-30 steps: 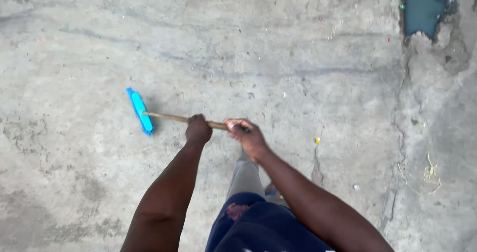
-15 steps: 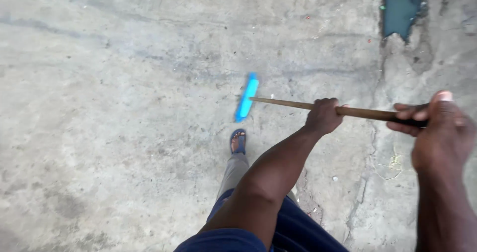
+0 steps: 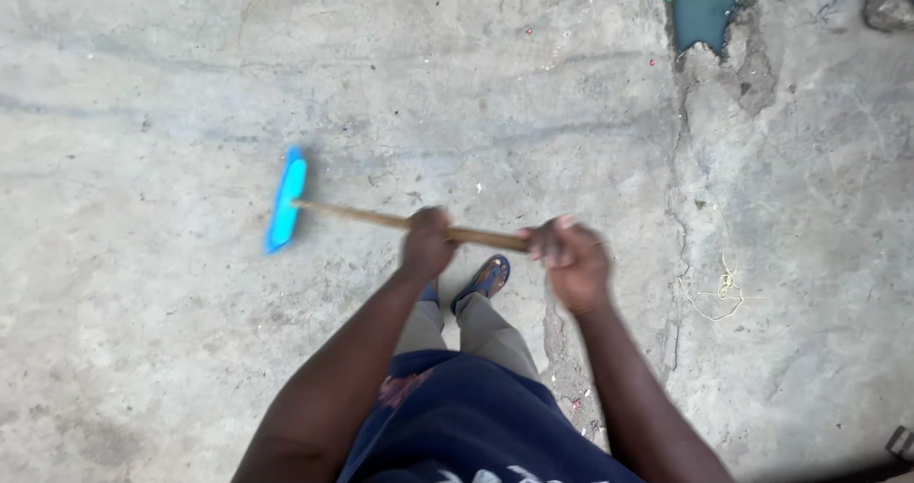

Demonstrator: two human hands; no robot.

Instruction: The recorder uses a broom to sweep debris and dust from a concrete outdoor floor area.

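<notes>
Far to the left of both hands, a bright blue plastic broom head (image 3: 287,200) sits on the grey concrete floor (image 3: 143,331), slightly motion-blurred, long side running roughly up-down. A thin brown wooden broom handle (image 3: 367,217) runs from the head rightward to the hands. Left hand (image 3: 426,243) is fisted round the handle at mid-length, knuckles up. Right hand (image 3: 569,260) is clamped on the handle's near end, just right of the left hand, a short bare stretch of stick between them; hands apart, both gripping. Below and between the hands: grey trouser legs (image 3: 481,323) and a blue sandal (image 3: 486,278) on a foot, toe pointing up toward the handle. Dark navy shirt (image 3: 476,426) at bottom centre. Right of the right hand, a crack line (image 3: 678,245) runs down the concrete, with a small tangle of pale string (image 3: 725,283) beside it. Well above and right of the right hand, a dark teal puddle (image 3: 706,2) in a broken patch of floor.
</notes>
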